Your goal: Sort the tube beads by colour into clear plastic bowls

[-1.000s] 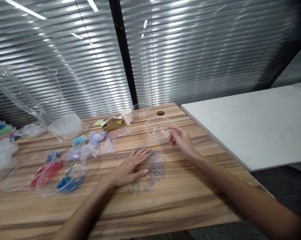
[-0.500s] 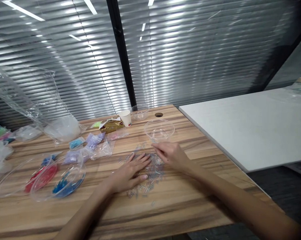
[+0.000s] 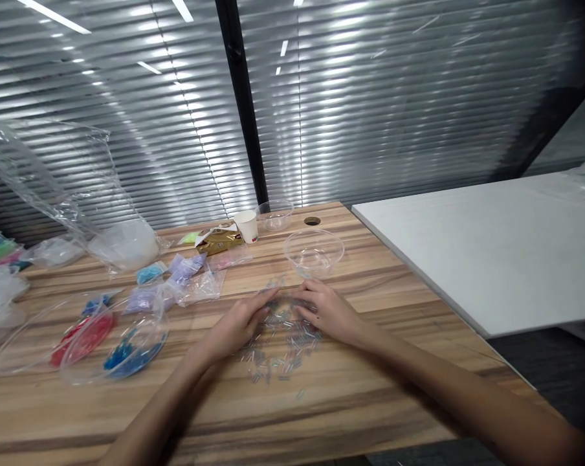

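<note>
A scatter of small clear tube beads (image 3: 279,353) lies on the wooden table (image 3: 351,395). My left hand (image 3: 235,327) rests on its left side, on edge with the fingers together. My right hand (image 3: 324,310) lies on the right side of the pile, fingers curled toward the left hand. The two hands cup the beads between them, fingertips almost meeting. An empty clear plastic bowl (image 3: 314,251) stands just beyond my right hand.
At the left stand clear bowls with blue beads (image 3: 122,353) and red beads (image 3: 81,333). Small bead bags (image 3: 186,278), a paper cup (image 3: 247,225), another clear bowl (image 3: 274,215) and a big plastic bag (image 3: 79,194) sit farther back. A white table (image 3: 491,239) adjoins on the right.
My right hand came back from the clear bowl down onto the bead pile. My left hand turned from flat on the beads to on edge, closing toward the right hand.
</note>
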Available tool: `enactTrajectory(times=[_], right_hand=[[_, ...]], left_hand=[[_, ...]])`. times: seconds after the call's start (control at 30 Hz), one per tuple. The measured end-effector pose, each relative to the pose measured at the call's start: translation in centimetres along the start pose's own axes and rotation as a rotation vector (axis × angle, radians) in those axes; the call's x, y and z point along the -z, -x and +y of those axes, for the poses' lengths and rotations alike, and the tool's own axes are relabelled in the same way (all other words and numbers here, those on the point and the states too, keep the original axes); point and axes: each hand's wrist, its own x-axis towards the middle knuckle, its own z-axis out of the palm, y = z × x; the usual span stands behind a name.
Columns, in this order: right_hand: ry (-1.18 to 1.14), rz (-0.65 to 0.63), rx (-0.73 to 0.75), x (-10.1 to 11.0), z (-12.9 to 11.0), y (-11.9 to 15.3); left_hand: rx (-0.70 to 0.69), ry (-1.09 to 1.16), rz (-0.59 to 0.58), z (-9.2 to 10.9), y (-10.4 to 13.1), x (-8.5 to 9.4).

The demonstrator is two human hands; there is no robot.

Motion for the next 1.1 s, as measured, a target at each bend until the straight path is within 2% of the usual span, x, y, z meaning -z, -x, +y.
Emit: enactTrajectory(times=[0.27, 0.43, 0.6, 0.93, 1.1], right_hand=[[-0.069, -0.032, -0.088, -0.2, -0.1, -0.2], [-0.116, -0.067, -0.112, 0.1, -0.7, -0.3], [-0.092, -0.052, -0.080, -0.6, -1.0, -0.1], [-0.137, -0.031, 0.036, -1.1, -1.4, -0.2], [-0.126, -0.034, 0.024, -1.4, -1.8, -0.2]], left_hand=[[-0.048, -0.001, 0.070, -0.7, -0.3, -1.0], [-0.074, -0.099, 0.145, -1.3, -0.4, -1.3], [-0.102, -0.161, 0.160, -1.4, -0.4, -1.4], [-0.093, -0.072, 0.143, -0.3, -0.5, -1.1], [-0.073, -0.026, 0.145, -0.3, -0.5, -1.4]])
